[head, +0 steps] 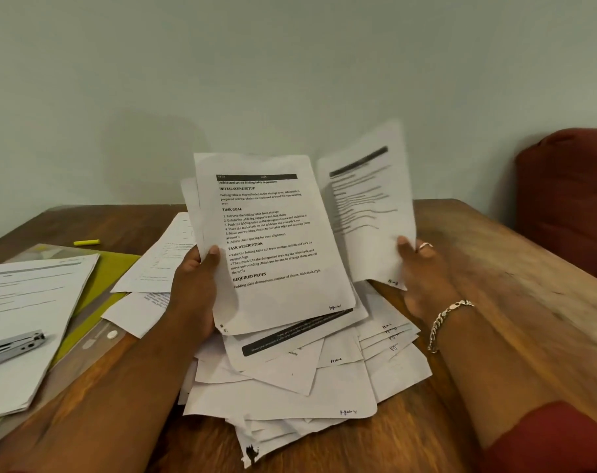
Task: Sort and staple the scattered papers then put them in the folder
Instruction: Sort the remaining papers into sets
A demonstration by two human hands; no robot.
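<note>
Now your left hand point(196, 288) grips a printed sheaf point(273, 240); your right hand point(423, 268) pinches one blurred sheet point(365, 199) above the scattered papers point(290, 380).

Wooden table point(515, 302) under scattered papers point(290, 387), folder point(96, 295), yellow marker point(86, 242).

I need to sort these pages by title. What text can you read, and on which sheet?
Sheet in left hand, held sheet: "INITIAL SCENE SETUP"
"TASK GOAL"
"TASK DESCRIPTION"
"REQUIRED PROPS"
Sheet in right hand, blurred sheet: unreadable.
Pile and handwritten corner marks: too small.
</note>
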